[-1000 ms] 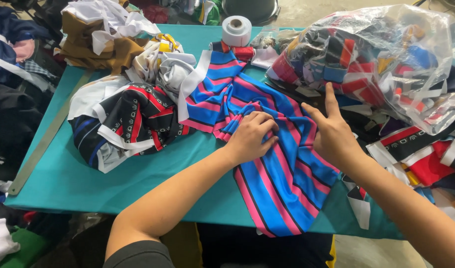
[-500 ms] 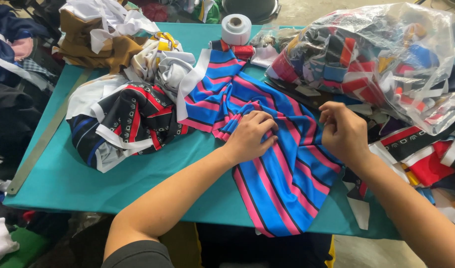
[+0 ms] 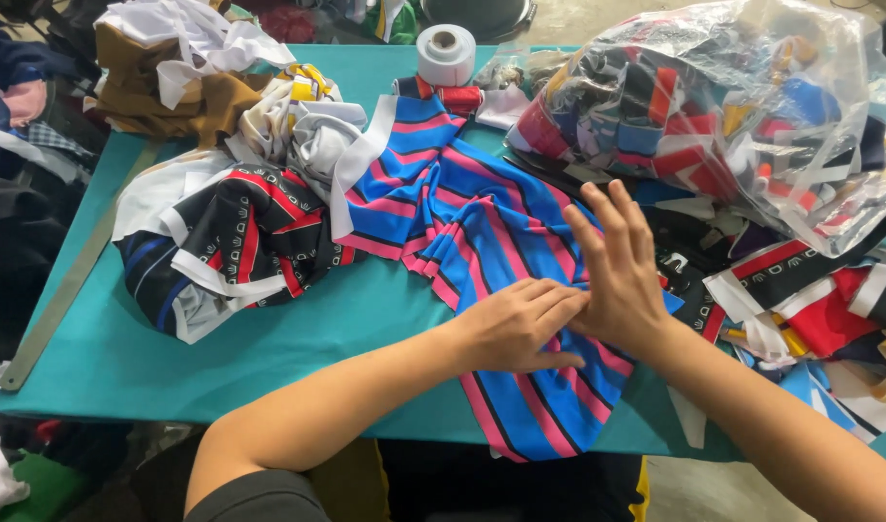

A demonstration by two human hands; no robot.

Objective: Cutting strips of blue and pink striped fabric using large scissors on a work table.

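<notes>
Pressing flat, the left hand [image 3: 515, 327] is laid on the blue-and-pink striped cloth [image 3: 482, 242] on the teal counter [image 3: 124, 358], fingers together; the right hand [image 3: 617, 275] is raised beside them, fingers apart, nothing gripped.

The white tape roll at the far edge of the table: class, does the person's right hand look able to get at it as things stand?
Probably yes. The white tape roll stands uncovered, and only flat blue-and-pink striped fabric lies between it and the right hand, which holds nothing. It would be a long stretch.
</notes>
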